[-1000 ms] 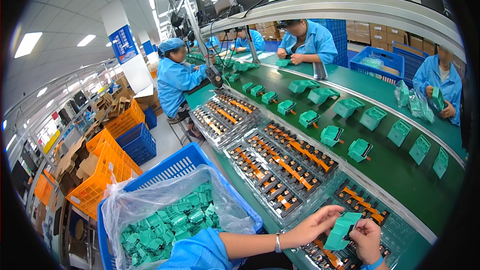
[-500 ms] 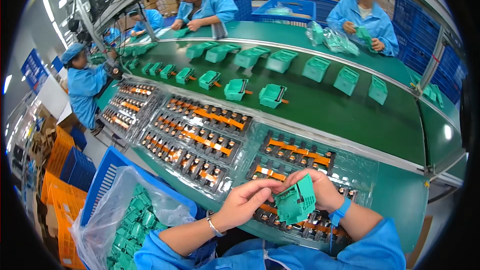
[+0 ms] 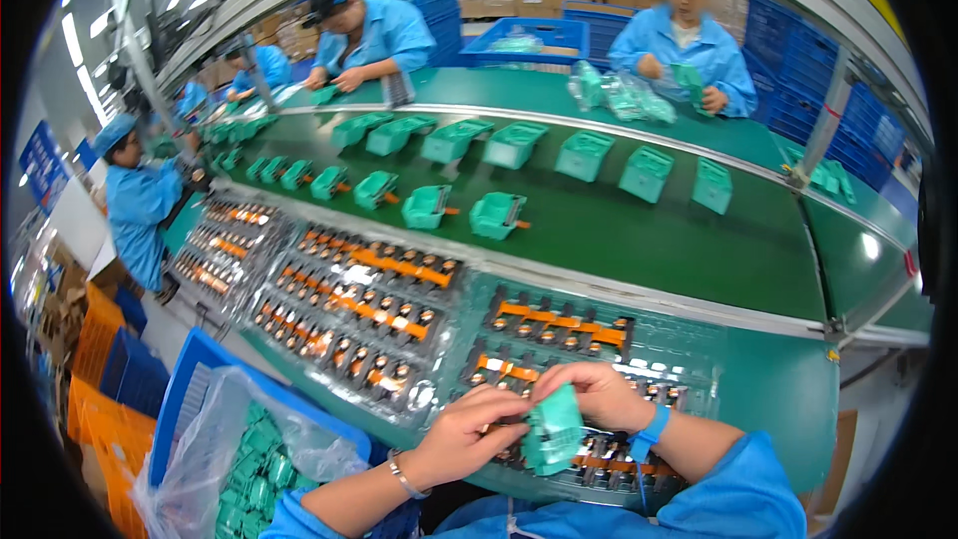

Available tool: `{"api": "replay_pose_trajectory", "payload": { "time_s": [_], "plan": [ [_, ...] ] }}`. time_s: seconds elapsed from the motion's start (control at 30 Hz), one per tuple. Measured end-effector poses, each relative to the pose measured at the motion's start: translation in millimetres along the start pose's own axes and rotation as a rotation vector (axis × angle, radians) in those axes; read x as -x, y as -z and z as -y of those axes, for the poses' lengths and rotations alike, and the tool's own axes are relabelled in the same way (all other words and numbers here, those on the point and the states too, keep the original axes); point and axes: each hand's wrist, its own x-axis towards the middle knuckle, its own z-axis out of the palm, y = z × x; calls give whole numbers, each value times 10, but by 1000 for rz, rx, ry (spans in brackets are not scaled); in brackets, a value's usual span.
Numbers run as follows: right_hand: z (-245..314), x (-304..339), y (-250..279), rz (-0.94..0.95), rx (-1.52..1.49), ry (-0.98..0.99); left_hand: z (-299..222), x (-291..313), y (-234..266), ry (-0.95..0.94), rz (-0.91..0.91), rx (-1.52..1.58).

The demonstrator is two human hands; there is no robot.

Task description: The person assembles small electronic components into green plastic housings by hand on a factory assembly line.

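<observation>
A green plastic housing (image 3: 556, 429) is held up in front of me, over the trays of parts, with a smooth face turned upward. My right hand (image 3: 603, 401) grips its upper right edge, fingers curled behind it. On the other side, my left hand (image 3: 469, 436) has its thumb and fingers bent together against the housing's left edge; the exact contact is partly hidden. Beneath both hands lies a clear plastic tray (image 3: 454, 379) with rows of black parts joined by orange flat strips (image 3: 564, 321).
Two rows of green housings (image 3: 514, 145) stand on the green conveyor belt (image 3: 639, 240) beyond the trays. A lined blue crate (image 3: 185, 409) with loose green housings (image 3: 254, 469) is at lower left. Co-workers (image 3: 684, 40) sit across the belt; a metal frame post (image 3: 826, 125) rises at right.
The housing has turned, hiding its dark strip and showing a smoother face. My left fingers have curled in against it. The whole view has shifted, so the scene sits further left.
</observation>
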Motion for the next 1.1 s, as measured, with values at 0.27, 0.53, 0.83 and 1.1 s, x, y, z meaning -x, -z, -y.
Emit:
{"api": "replay_pose_trajectory", "payload": {
  "time_s": [0.27,0.53,0.83,1.1],
  "plan": [
    [-36,-112,-52,216,33,-10,79,264,245,660,39,656],
    [-45,13,-82,282,445,264,22,99,125,756,231,698],
    [-56,6,-70,422,392,288,-136,-4,82,830,349,769],
    [-16,42,-43,497,419,229,24,26,137,713,467,502]
  ]
}}
